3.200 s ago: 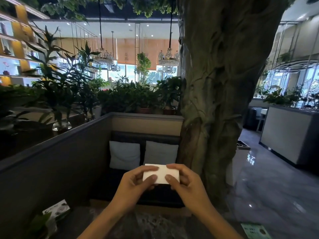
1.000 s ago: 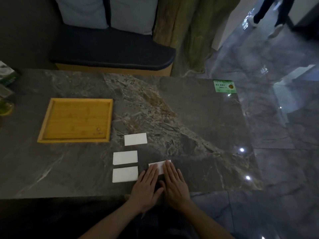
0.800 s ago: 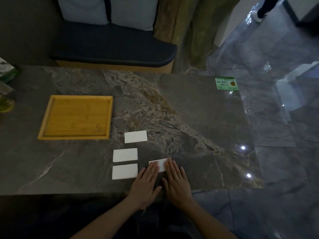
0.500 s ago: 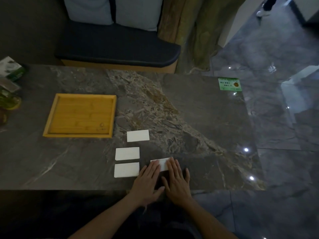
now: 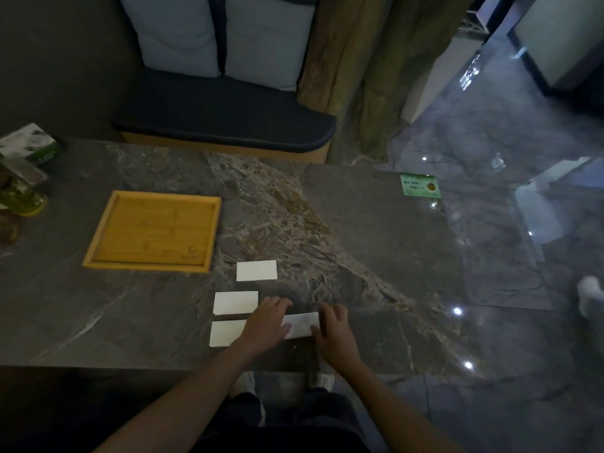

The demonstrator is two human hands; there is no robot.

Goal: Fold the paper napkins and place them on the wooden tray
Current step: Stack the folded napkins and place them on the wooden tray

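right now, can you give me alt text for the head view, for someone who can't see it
Two hands, left hand and right hand, hold a white napkin on a dark marble table. Three folded napkins lie to its left, and the wooden tray beyond them holds nothing.

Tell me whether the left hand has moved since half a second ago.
Yes. The left hand slid left, now covering the right end of the near napkin.

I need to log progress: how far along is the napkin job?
Done: three folded napkins lie on the table. In hand: left hand and right hand hold a fourth napkin. Left: the wooden tray holds none.
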